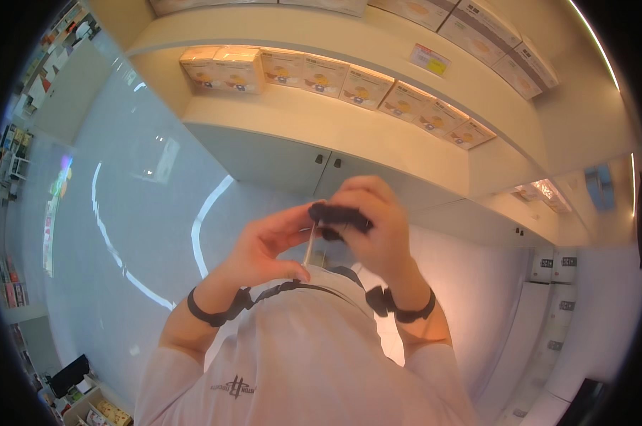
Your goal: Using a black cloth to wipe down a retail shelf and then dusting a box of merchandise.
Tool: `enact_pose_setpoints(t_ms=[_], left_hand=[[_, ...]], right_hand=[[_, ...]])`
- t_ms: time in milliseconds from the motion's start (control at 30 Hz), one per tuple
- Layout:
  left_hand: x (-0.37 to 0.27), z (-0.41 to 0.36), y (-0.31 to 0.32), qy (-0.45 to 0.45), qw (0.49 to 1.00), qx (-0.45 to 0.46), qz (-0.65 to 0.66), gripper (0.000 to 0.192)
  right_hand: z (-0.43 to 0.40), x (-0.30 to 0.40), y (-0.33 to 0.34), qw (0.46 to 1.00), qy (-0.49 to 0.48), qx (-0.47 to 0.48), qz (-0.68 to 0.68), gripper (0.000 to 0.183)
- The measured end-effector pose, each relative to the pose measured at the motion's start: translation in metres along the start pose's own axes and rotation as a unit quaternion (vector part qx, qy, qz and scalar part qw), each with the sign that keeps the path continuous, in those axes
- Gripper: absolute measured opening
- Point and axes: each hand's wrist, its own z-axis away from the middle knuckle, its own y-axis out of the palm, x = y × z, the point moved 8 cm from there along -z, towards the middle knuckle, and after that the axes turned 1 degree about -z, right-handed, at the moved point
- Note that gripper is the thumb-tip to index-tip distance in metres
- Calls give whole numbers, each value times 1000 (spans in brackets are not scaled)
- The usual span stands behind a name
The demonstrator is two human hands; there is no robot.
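In front of my waist, my left hand (pixel 270 245) holds a thin pale flat thing (pixel 311 246) edge-on between its thumb and fingers. My right hand (pixel 382 229) grips a dark handheld object (pixel 342 214), blurred and partly covered by the fingers, so its exact kind cannot be told. One end of this dark object meets the top of the flat thing near my left fingertips. Black bands circle both wrists. Beyond my hands stand grey cabinet doors (pixel 268 154) with small dark knobs.
A lit shelf (pixel 321 114) holds a row of printed cartons (pixel 323 76) above the cabinets. Larger boxes (pixel 481 32) sit one shelf higher, over a price tag (pixel 430 58). White boxes (pixel 563 298) are stacked at the right. Glossy floor (pixel 140 213) stretches left towards distant shelves.
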Motion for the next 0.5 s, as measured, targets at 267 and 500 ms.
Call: enact_pose_setpoints(t_ms=[267,500], left_hand=[[-7,4,-5,-35,982,-62,175,106],[8,7,-25,-60,980,-62,181,111]], right_hand=[[20,-43,-48,956,177,-78,-222,26],[52,-67,-69,912,192,-114,-343,29]])
